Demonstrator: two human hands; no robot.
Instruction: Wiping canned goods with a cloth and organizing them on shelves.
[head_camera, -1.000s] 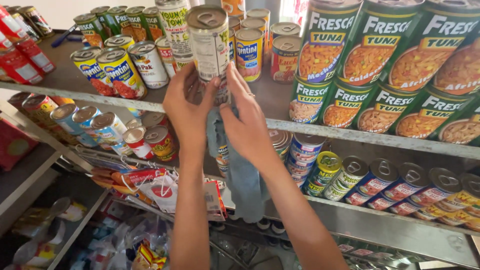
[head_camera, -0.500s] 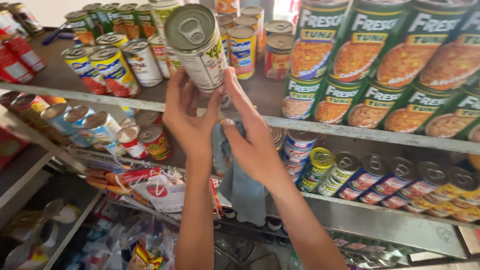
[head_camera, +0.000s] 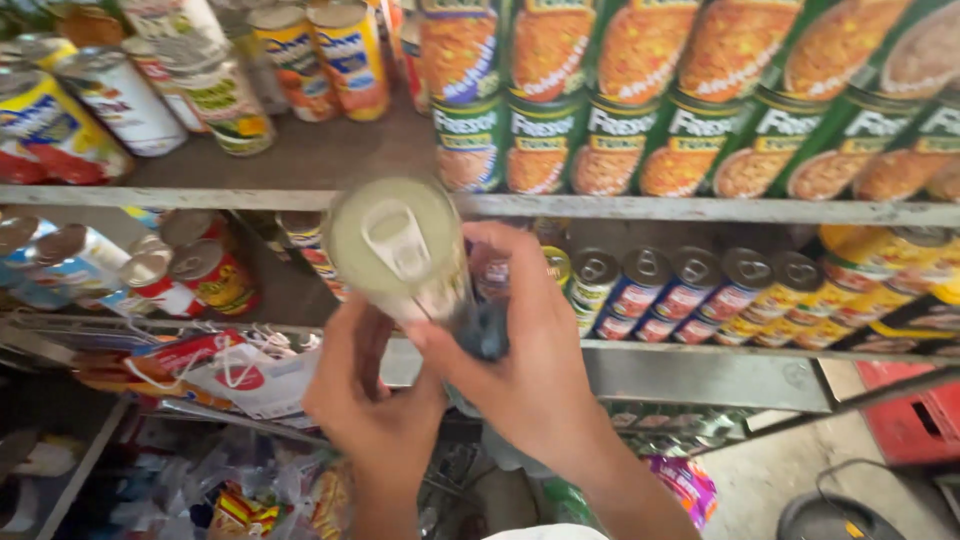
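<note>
Two hands are holding one tin (head_camera: 400, 245); left hand (head_camera: 375, 400) and right hand (head_camera: 525, 365) fingers are wrapping it; gripping tight and level is best.

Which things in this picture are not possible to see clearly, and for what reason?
Head view only:
- Side label of the can: only its pull-tab lid faces the camera; motion blur too.
- Dark cloth under the right hand: mostly covered by the fingers.
- Left hand: its fingertips are behind the can.
- Green cans on the upper shelf: tops cut by the frame edge.
- Goods at lower left: blurred.
</note>
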